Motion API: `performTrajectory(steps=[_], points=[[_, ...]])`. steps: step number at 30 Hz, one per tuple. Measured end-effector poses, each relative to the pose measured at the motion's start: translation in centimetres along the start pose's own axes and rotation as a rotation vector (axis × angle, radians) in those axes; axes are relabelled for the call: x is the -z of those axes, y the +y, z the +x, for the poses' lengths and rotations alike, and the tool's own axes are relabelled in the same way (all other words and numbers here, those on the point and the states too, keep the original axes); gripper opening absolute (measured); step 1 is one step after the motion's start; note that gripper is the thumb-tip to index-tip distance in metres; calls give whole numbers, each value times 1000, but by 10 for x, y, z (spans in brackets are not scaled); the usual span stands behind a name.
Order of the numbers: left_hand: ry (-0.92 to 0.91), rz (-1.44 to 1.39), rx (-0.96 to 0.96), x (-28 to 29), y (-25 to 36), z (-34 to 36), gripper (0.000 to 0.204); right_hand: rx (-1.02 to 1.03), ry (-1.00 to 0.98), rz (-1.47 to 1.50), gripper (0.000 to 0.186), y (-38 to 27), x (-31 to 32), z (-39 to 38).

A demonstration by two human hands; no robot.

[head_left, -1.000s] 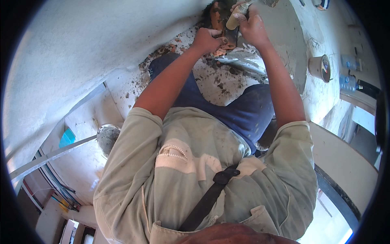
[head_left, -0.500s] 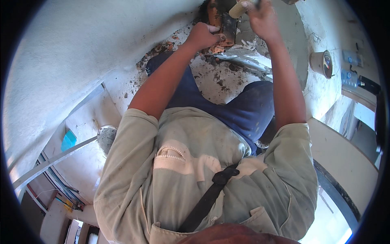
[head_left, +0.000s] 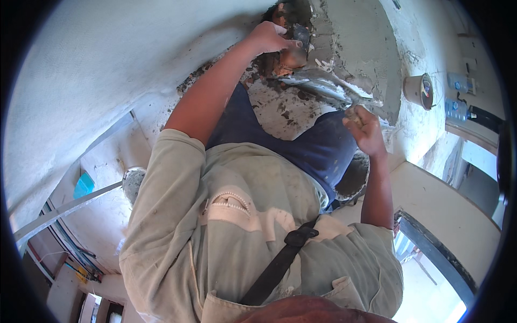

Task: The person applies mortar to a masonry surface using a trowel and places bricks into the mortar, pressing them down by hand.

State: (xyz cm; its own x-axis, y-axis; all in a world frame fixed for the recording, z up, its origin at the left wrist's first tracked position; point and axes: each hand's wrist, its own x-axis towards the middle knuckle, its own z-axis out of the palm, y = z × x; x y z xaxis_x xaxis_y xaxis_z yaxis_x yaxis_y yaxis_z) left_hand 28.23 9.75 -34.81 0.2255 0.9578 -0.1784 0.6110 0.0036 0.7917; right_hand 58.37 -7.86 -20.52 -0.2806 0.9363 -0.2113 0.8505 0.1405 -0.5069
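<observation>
My left hand (head_left: 271, 39) reaches into a broken hollow at the wall's foot. Its fingers are bent around the edge of an orange, mortar-smeared brick (head_left: 291, 60). A dark grey face shows beside the fingertips. Above my right knee, my right hand (head_left: 367, 132) is closed, with its fingers curled together. A small pale brownish bit shows at its knuckles, but I cannot make out what it holds. Grey wet-looking mortar (head_left: 361, 46) coats the surface to the right of the hollow. A whitish, mortar-smeared sheet (head_left: 323, 83) lies below it.
Rubble and crumbs litter the pale floor (head_left: 277, 110) between my knees. To the right stands a bucket (head_left: 418, 91), with clear blue plastic bottles (head_left: 456, 109) beyond. A mortar-crusted round container (head_left: 354, 175) sits beside my right knee. A long straight bar (head_left: 70, 212) lies to the left.
My right hand has come down from the hollow to above my right knee. The tan cylinder seen at it before no longer shows. My left hand stays at the brick, slightly higher.
</observation>
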Motion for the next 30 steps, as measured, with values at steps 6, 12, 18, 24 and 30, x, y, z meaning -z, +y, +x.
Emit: performTrajectory(steps=[6,12,18,24,30], points=[[22,168,30,-9,22,5,83,-96,-81,-419,33,52,-52,15],[17,159,90,0,27,1,81,-54,132,-371,32,39,-39,2],[6,314,87,10,41,-6,77,-52,208,-8,25,16,-46,-42],[-110,620,30,51,94,-10,87,-530,-193,559,24,-78,-104,-25],[-12,697,-155,45,87,10,49,-556,-151,1008,31,-116,-228,84]])
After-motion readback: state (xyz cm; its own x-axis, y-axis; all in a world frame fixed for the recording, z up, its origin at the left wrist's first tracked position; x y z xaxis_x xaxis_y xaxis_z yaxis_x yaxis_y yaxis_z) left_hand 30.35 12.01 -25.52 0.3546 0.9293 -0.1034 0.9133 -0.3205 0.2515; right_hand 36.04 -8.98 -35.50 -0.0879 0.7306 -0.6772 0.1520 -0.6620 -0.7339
